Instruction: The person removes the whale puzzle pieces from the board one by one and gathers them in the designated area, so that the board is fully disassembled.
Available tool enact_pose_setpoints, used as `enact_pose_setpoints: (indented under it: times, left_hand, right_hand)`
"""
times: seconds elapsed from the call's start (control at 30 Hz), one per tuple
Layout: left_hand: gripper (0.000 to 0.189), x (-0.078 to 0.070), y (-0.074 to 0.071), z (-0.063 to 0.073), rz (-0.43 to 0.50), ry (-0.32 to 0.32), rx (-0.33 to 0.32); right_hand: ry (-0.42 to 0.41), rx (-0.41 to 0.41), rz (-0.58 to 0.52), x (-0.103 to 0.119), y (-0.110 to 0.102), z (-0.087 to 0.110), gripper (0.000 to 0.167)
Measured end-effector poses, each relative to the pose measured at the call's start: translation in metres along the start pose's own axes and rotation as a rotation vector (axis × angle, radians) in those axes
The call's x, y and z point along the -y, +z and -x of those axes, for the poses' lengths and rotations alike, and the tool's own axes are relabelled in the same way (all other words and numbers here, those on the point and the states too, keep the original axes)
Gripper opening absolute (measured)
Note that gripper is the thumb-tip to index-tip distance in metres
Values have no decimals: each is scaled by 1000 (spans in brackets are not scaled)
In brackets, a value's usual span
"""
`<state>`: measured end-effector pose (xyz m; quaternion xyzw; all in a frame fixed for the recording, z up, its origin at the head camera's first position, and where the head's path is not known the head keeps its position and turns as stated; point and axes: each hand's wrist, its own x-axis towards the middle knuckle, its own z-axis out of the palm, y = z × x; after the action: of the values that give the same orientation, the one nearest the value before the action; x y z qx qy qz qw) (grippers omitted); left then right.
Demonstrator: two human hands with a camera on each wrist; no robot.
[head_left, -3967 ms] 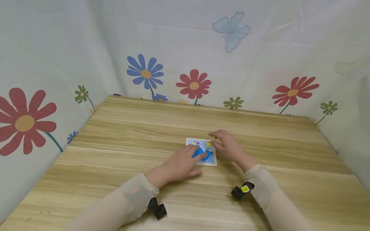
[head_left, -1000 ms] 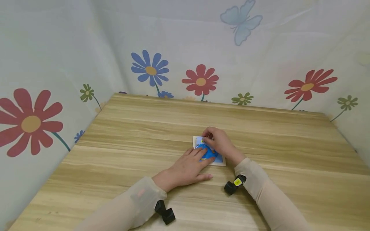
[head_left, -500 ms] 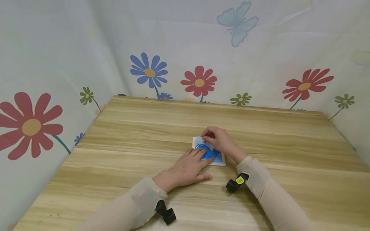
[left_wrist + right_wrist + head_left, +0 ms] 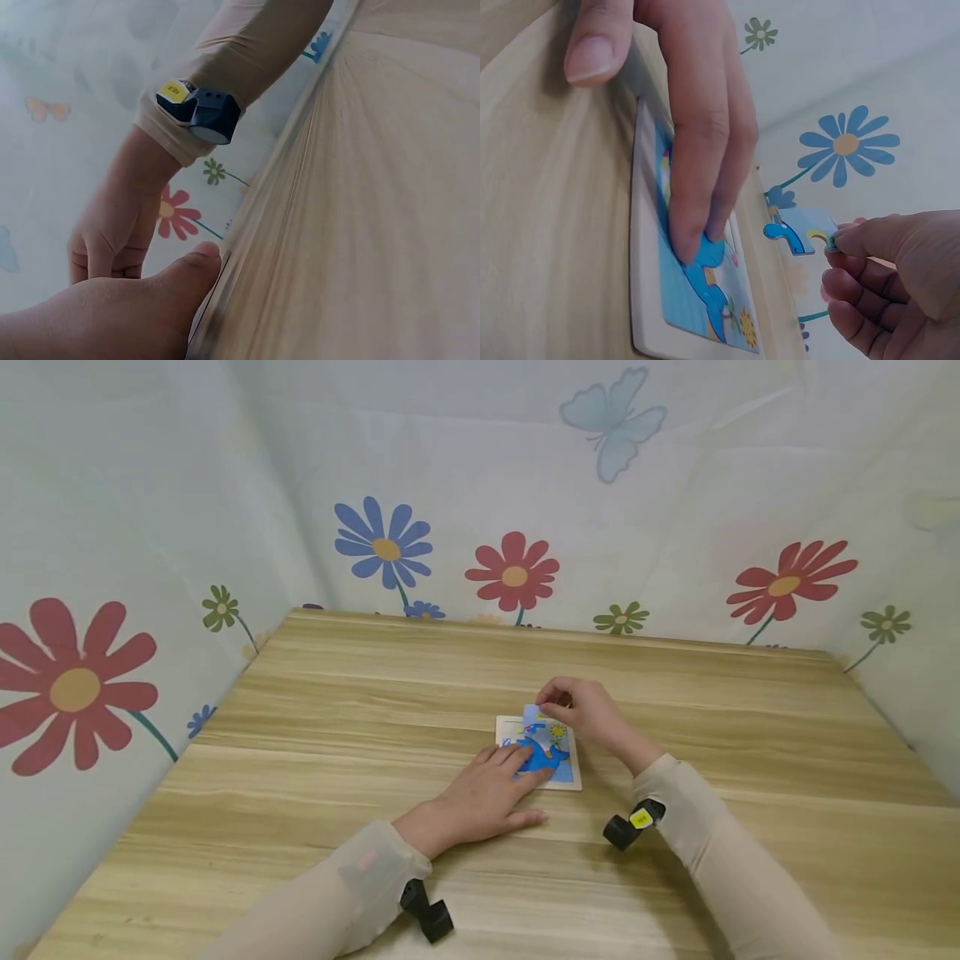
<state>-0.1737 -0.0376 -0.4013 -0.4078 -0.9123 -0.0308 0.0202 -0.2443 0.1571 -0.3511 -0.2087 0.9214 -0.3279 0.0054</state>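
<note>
A small jigsaw puzzle (image 4: 567,772) with a blue whale picture and a pale wooden border lies mid-table. My left hand (image 4: 480,793) rests on its lower left with fingers extended, covering part of the whale. In the right wrist view, the fingertips (image 4: 686,244) of that hand press on the picture. My right hand (image 4: 596,718) pinches a light-blue puzzle piece (image 4: 799,229) between thumb and index finger. Raised over the puzzle's far edge, the piece shows a blue curved shape and a bit of yellow. The gap under it is partly hidden in the head view.
The wood-grain table (image 4: 360,693) stretches around the puzzle on all sides. A white cloth backdrop (image 4: 450,460) printed with flowers and a butterfly stands behind and beside it. A black wrist camera (image 4: 633,825) sticks out from the right sleeve, another from the left.
Earlier the right hand hovered open by the puzzle, then its fingers closed at the top. It has now lifted a puzzle piece up and slightly right. The left hand stays on the puzzle.
</note>
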Motion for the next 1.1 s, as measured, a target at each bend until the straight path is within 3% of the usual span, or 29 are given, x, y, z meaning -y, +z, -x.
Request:
enact_pose_setpoints:
  times: [0.8, 1.1]
  left_hand:
    - [59, 0, 2, -1, 11, -5, -22]
    - [58, 1, 3, -1, 13, 2, -43]
  right_hand:
    - [40, 74, 87, -20, -40, 14, 8]
    - [74, 112, 63, -32, -47, 16, 10]
